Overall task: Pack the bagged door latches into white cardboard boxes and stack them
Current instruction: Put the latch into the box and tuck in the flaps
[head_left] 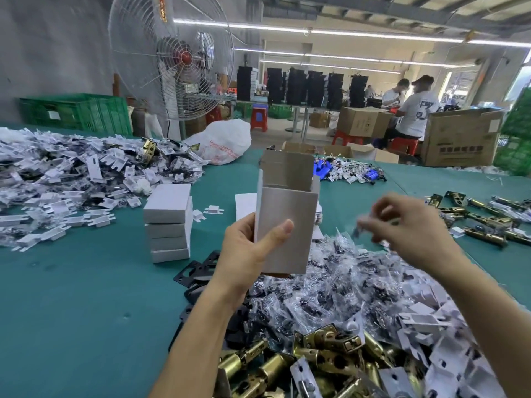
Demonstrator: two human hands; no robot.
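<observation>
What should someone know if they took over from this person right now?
Left hand: grips an open white box upright, top flap up; its inside is not visible.
Right hand: pinches what seems to be a small clear bag, blurred, right of the box mouth and not yet in.
Done: a stack of closed boxes stands on the green table, left of the open box.
Left: fill this box, close it, add it to the stack. A heap of bags and brass latches lie below the hands.
</observation>
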